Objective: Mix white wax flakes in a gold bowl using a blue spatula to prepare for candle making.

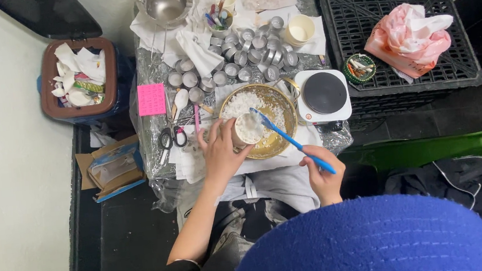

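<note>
Closest to the lens, a rounded blue knitted cap (pixel 375 240) fills the bottom of the view, and above it the person's two bare hands work over a low foil-covered tabletop (pixel 157 155). Gripped around a small white round cup (pixel 248 129), the left hand (pixel 219 152) holds it tilted over the near rim of a wide brass-coloured metal bowl (pixel 280 143) that holds white flaky chunks (pixel 244 103). Clenched on the lower end of a long blue plastic-handled tool (pixel 291 141), the right hand (pixel 323 172) sits just off the tabletop's near edge, and the tool's pale tip reaches into the mouth of the cup. Just right of the bowl stands a white single-burner hotplate with a dark round top (pixel 323 93). Behind the bowl lies a crowd of small round silver metal tins (pixel 245 55), with a shiny steel bowl (pixel 166 4) at the far end. Left of the bowl are black-handled scissors (pixel 171 137), a white spoon (pixel 181 97) and a bright pink square sticky note (pixel 151 99). A brown-rimmed bin stuffed with crumpled paper (pixel 78 80) stands on the floor to the left, and a black plastic crate (pixel 396 32) carrying a pink crumpled bag (pixel 411 36) sits to the right.
</note>
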